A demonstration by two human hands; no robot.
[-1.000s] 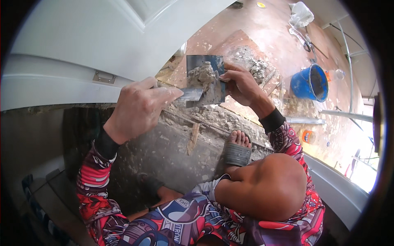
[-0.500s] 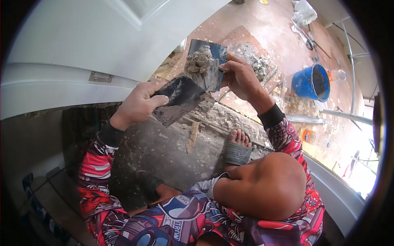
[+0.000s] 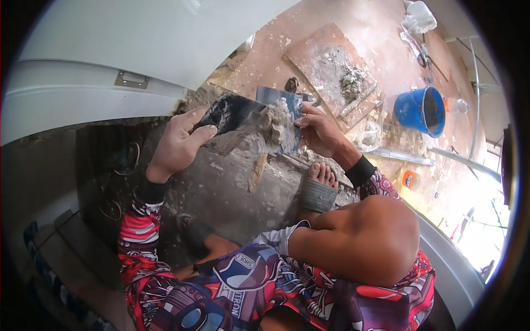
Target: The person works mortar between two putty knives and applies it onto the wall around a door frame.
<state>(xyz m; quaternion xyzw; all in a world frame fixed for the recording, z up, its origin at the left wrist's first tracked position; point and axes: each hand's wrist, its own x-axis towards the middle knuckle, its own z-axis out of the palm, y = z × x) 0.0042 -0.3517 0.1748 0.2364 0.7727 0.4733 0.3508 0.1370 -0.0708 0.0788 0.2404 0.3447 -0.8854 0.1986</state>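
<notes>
My left hand (image 3: pixel 179 140) is closed on a dark, flat spreader plate (image 3: pixel 234 110), thumb on its near face, with grey residue smeared across it. In my right hand (image 3: pixel 321 131) a second flat plate (image 3: pixel 268 95), bluish-black, is pinched by its right edge. A wet lump of grey mortar (image 3: pixel 279 121) clings to this second plate. The left plate's right end meets or overlaps the mortar and the other plate; exact contact is hard to tell.
A white door panel (image 3: pixel 110 94) with a metal hinge (image 3: pixel 131 80) fills the upper left. Beyond my right hand lies a mortar-covered board (image 3: pixel 326 58). A blue bucket (image 3: pixel 411 110) stands at the right, near a metal bar (image 3: pixel 403 156). My sandalled foot (image 3: pixel 320 193) rests by a wood scrap (image 3: pixel 258 172).
My right hand and its plate have moved down, nearer to me. The mortar lump now sits at the left plate's right end. The left plate has tilted to lie more level.
</notes>
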